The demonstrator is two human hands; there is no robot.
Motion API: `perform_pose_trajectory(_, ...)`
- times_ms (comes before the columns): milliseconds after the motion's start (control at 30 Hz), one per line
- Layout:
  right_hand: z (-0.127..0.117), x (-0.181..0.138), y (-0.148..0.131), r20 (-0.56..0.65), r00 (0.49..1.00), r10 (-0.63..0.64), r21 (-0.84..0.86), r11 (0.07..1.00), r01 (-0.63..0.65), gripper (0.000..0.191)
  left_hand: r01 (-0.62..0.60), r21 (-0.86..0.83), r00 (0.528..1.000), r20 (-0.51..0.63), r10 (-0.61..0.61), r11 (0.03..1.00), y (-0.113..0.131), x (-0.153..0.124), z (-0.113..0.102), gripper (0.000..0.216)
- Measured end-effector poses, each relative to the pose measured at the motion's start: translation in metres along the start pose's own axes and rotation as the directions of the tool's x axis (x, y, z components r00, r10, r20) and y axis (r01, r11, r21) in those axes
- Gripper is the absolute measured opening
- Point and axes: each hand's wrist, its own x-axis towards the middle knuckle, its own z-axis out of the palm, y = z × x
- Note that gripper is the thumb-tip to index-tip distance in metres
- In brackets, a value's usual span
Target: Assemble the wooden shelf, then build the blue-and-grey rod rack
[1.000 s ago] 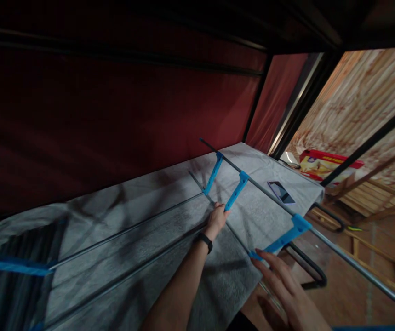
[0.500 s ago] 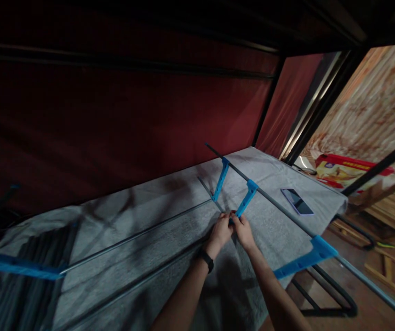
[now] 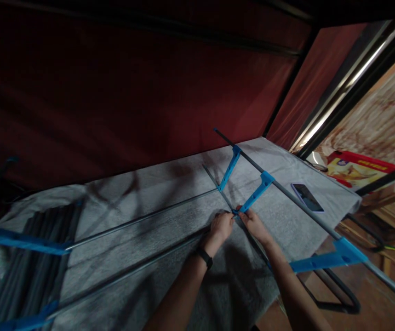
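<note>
My left hand (image 3: 222, 225), with a black band on its wrist, is closed around the end of a long grey metal tube (image 3: 142, 269). Right beside it, my right hand (image 3: 255, 225) pinches the lower end of a blue plastic bracket (image 3: 257, 193); the fingers partly hide the joint between tube and bracket. The bracket's upper end sits on a long grey rail (image 3: 290, 194). Farther back, a second blue bracket (image 3: 229, 168) joins the same rail, and another thin tube (image 3: 145, 220) runs from its foot. A third blue bracket (image 3: 328, 260) is near my right forearm.
Grey-white cloth (image 3: 180, 184) covers the surface. A bundle of dark tubes (image 3: 35, 257) lies at the left, near more blue brackets (image 3: 21, 239). A phone (image 3: 307, 197) rests at the right. Behind stands a dark red panel (image 3: 149, 101); a red and yellow box (image 3: 363, 168) is beyond the edge.
The view has shifted, so the frame appears farther right. My hands have drawn slightly apart at the joint, showing more of the bracket's lower end. Both keep their hold.
</note>
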Motion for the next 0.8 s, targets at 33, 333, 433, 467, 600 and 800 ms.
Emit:
perform_pose_trajectory(33, -0.001, 0.0, 0.001, 0.011, 1.0, 0.004, 0.012, 1.0, -0.004, 0.053, 0.0, 0.004, 1.0, 0.002, 0.0, 1.0, 0.0, 0.0, 0.0, 0.034)
perform_pose_trajectory(333, 0.005, -0.008, -0.001, -0.017, 1.0, -0.008, -0.042, 0.999, 0.007, 0.05, 0.002, 0.02, 1.0, -0.006, -0.002, 1.0, 0.003, -0.007, 0.002, 0.035)
perform_pose_trajectory(433, 0.008, -0.01, -0.003, -0.038, 0.999, 0.009, -0.042, 0.999, -0.01, 0.051, 0.005, 0.016, 1.0, 0.01, -0.005, 1.0, 0.004, -0.007, 0.0, 0.034)
perform_pose_trajectory(467, 0.008, -0.01, -0.004, -0.049, 0.999, 0.017, -0.042, 0.999, -0.019, 0.052, 0.007, 0.014, 1.0, 0.013, -0.007, 1.0, 0.005, -0.007, -0.001, 0.034)
perform_pose_trajectory(600, 0.012, -0.014, -0.007, -0.102, 0.994, 0.05, -0.044, 0.998, -0.054, 0.053, 0.018, 0.007, 1.0, 0.012, -0.018, 1.0, 0.007, -0.009, -0.003, 0.034)
perform_pose_trajectory(800, 0.019, -0.018, -0.006, -0.124, 0.99, 0.066, -0.032, 0.997, -0.071, 0.057, 0.033, -0.009, 0.999, 0.029, -0.033, 0.999, 0.007, -0.009, -0.002, 0.033)
